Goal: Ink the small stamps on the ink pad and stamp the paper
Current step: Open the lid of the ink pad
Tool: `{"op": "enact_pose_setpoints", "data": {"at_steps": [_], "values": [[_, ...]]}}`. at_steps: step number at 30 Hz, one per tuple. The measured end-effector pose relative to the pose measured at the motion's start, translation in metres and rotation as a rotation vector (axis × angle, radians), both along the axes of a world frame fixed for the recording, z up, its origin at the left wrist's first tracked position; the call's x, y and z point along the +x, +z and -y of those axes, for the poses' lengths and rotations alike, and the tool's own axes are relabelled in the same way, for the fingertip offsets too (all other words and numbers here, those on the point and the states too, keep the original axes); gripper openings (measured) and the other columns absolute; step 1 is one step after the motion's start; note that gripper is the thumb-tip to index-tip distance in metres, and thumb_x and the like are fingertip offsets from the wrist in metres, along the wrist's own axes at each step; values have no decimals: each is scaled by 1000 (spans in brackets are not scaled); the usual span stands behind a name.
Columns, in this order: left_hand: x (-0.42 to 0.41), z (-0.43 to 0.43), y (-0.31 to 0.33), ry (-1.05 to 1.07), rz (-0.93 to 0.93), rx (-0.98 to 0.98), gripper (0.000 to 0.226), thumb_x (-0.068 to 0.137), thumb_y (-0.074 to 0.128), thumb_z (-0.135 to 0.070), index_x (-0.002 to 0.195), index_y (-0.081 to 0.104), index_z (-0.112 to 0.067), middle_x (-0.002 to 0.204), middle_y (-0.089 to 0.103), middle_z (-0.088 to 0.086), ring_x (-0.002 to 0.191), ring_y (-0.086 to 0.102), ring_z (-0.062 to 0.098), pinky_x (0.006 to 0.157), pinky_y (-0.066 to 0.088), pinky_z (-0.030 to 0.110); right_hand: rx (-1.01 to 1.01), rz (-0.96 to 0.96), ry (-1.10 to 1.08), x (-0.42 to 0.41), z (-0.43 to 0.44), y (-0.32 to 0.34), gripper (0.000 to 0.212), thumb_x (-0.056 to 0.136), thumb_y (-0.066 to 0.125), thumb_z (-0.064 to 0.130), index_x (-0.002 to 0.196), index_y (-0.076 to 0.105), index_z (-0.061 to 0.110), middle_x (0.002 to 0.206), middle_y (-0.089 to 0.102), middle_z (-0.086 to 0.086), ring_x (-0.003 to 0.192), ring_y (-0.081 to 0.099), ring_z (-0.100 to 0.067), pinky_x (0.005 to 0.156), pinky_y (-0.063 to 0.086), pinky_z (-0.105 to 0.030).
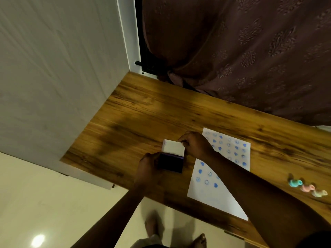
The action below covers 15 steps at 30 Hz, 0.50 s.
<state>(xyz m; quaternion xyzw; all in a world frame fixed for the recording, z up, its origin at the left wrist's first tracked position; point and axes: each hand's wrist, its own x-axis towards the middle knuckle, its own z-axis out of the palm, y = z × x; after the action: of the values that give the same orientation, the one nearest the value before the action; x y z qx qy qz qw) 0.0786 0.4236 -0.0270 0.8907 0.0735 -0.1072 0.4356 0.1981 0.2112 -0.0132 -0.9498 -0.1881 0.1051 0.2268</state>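
Near the wooden table's [143,108] front edge, the left hand [148,169] grips the dark ink pad [171,162]. Just behind it, the right hand [196,144] pinches the pad's raised white lid [173,147]. Stamped paper [211,185] lies beside; three pastel stamps [307,187] sit toward the right edge.

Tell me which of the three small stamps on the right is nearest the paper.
The teal stamp, leftmost in the row, lies nearest the paper. The pink stamp and the pale yellowish stamp sit farther right.
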Motion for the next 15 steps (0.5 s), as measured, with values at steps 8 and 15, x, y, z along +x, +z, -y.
{"op": "enact_pose_setpoints", "data": {"at_steps": [8,15], "values": [[-2,0,3,10,-5,-16,61,87,78,-25,142,54,-14,142,63,8,132,60,23,114,48,43,-14,-21,2,-8,3,6,26,96,63,13,119,75,16,124,71,-5,112,66,-25,91,52,-31],[-3,5,12,81,74,0,53,87,79,-27,136,61,-15,129,68,9,116,68,25,96,54,32,120,-27,-102,-26,23,23,32,93,66,18,124,72,18,127,71,-2,114,68,-21,97,56,-37]]}}
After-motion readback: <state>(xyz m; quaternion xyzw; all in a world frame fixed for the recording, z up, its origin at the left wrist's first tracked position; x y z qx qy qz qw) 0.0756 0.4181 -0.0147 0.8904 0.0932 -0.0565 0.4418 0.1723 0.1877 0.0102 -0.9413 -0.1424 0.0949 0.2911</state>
